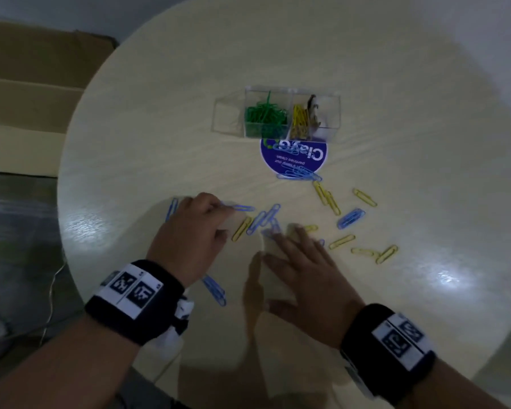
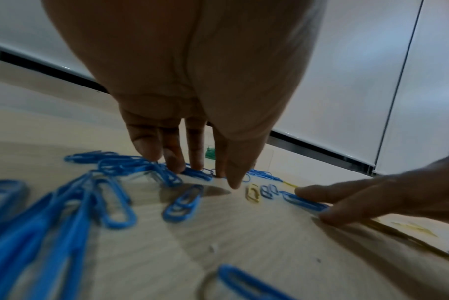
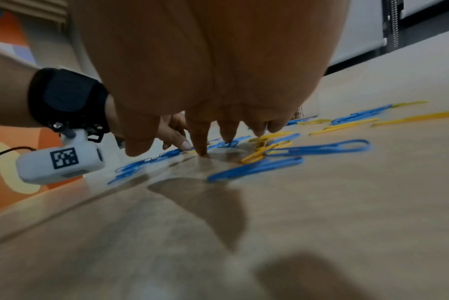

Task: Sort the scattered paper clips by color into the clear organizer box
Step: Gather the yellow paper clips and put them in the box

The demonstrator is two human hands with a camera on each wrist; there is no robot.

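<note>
The clear organizer box (image 1: 278, 116) stands at mid-table with green clips (image 1: 266, 115) in one compartment and yellow clips (image 1: 300, 119) in the one to its right. Blue clips (image 1: 264, 218) and yellow clips (image 1: 341, 242) lie scattered in front of it. My left hand (image 1: 219, 212) points its straight fingertips (image 2: 196, 166) down onto a blue clip (image 2: 196, 174). My right hand (image 1: 281, 234) lies spread and flat, its fingertips (image 2: 331, 217) pressing another blue clip (image 2: 304, 202). A heap of blue clips (image 2: 64, 203) lies under my left wrist.
A round blue sticker (image 1: 294, 157) sits just before the box, with a bunch of blue clips (image 1: 300, 174) at its near edge. More blue clips (image 1: 350, 218) and yellow ones (image 1: 326, 197) lie to the right. Cardboard boxes (image 1: 27, 113) stand beyond the table's left edge.
</note>
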